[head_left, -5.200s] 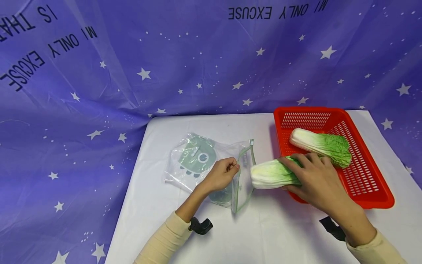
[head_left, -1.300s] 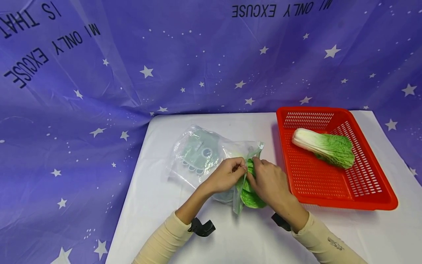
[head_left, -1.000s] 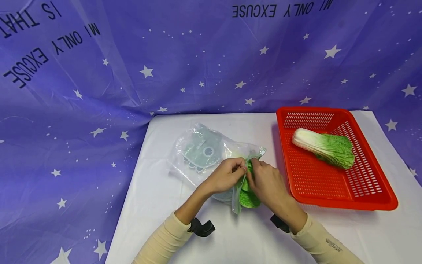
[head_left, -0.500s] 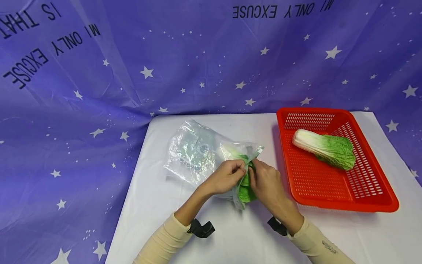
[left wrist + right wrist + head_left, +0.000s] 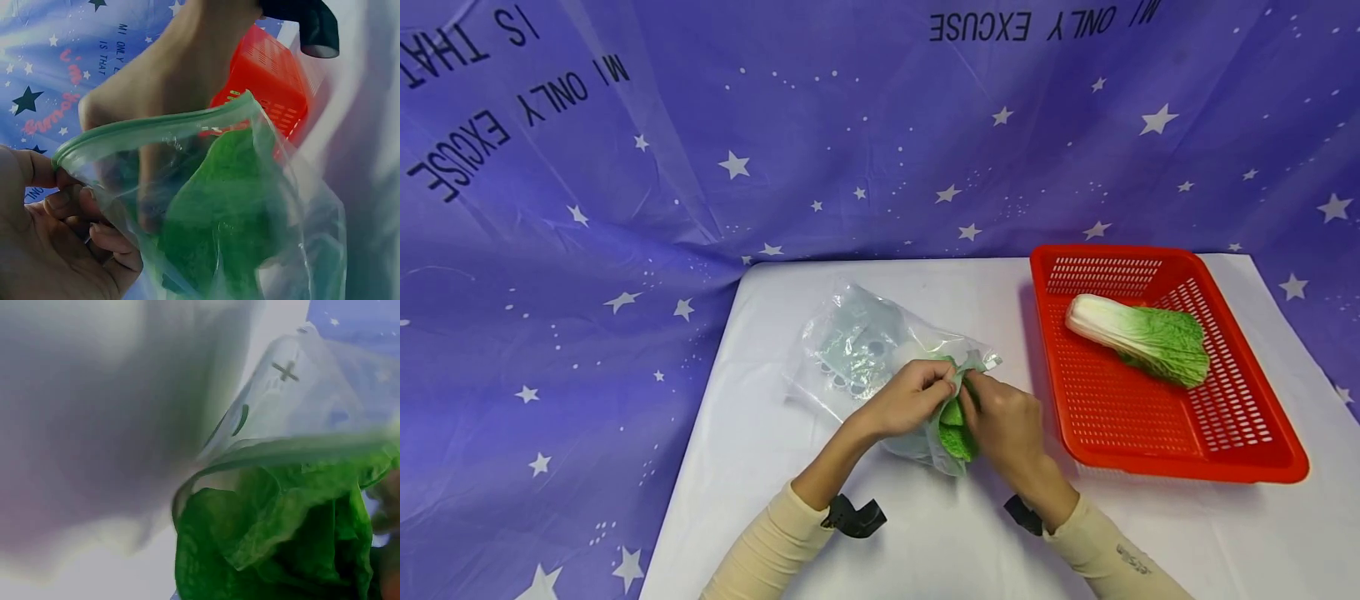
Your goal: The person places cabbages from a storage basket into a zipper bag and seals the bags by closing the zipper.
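A clear zip bag (image 5: 857, 333) with a pale green cartoon print lies on the white table, its mouth facing right. My left hand (image 5: 910, 396) pinches the green-edged rim of that mouth between thumb and finger. Most of a Chinese cabbage (image 5: 955, 435) is inside, stem end first, with the green leaves still showing at the opening. My right hand (image 5: 1011, 429) grips those leaves, its fingertips partly hidden by the bag's rim. In the left wrist view the zip edge (image 5: 156, 122) arches over the leaves; the right wrist view shows crumpled leaves (image 5: 275, 531) beneath the rim.
Right of my hands stands a red slotted basket (image 5: 1123, 458) holding a second Chinese cabbage (image 5: 1138, 337). A purple star-printed cloth (image 5: 865, 125) hangs behind the white table (image 5: 917, 542). Both wrists wear black camera mounts.
Earlier my right hand held the cabbage outside the bag, beside the basket. It has moved left, and the cabbage has slid into the bag, leaves edging further in. My left hand keeps the rim.
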A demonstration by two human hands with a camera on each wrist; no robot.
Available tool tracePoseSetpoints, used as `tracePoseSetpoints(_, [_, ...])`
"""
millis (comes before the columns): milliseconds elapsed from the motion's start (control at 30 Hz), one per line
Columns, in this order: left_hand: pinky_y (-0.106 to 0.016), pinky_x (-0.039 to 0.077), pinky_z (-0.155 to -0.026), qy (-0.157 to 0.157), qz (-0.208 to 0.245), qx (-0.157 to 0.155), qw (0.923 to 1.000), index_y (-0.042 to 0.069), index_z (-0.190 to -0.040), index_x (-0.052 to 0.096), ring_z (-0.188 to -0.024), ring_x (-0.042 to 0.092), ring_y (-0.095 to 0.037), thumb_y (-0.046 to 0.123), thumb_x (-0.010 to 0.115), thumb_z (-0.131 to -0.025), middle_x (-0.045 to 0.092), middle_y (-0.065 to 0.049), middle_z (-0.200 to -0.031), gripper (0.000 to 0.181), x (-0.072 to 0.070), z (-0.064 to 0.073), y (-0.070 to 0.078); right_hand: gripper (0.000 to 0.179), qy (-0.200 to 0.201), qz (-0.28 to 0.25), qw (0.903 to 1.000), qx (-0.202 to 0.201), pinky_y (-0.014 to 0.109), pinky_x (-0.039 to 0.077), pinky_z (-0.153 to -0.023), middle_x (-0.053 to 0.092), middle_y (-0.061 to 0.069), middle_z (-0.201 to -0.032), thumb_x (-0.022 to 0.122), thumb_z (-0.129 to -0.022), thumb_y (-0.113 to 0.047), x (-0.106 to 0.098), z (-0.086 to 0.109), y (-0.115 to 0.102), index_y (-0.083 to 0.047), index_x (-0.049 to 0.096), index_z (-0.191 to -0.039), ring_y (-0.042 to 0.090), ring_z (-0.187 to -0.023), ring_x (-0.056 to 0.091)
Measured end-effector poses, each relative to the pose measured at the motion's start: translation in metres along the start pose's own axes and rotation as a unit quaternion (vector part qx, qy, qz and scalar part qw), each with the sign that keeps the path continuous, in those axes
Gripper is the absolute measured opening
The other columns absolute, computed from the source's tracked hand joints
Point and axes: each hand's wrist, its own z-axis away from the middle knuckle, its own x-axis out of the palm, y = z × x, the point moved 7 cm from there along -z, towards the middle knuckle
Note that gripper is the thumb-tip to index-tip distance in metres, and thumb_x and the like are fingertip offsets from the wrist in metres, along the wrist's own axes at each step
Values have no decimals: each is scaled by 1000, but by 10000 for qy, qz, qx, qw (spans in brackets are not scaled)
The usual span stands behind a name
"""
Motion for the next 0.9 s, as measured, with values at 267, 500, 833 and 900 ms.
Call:
tracePoseSetpoints(267, [-23,31,-50,272,119,81,9995,8,-70,45,-51,36,-9,4,45,-92,39,2,-57,23,-4,1,-1,19,-843,164,9960,-263,31,32,-36,55,0,-61,76,-77,-18,13,12,-4,-11,58,-76,17,-43,47])
tracePoseSetpoints(500, [-25,31,-50,480,301,191,9982,6,-71,44,-52,36,-14,4,43,-95,40,-2,-61,24,-14,4,5,23,-860,-752,9929,-345,39,54,-55,72,4,-85,75,-86,-27,-6,3,-2,-6,73,-96,21,-69,69])
tracePoseSetpoints(833, [-27,33,-54,861,703,470,9927,7,-70,40,-55,38,-19,4,41,-94,35,-5,-62,24,-29,8,18,5,-557,-1313,9879,606,26,50,-45,71,8,-76,71,-84,2,-35,-22,32,0,73,-88,11,-51,62])
tracePoseSetpoints(900, [-27,32,-53,904,799,503,9914,7,-69,38,-55,37,-18,5,42,-93,34,-5,-62,25,-31,8,19,10,-898,-1267,9840,877,25,49,-44,71,9,-77,70,-82,6,-32,-19,39,0,73,-89,10,-49,61])
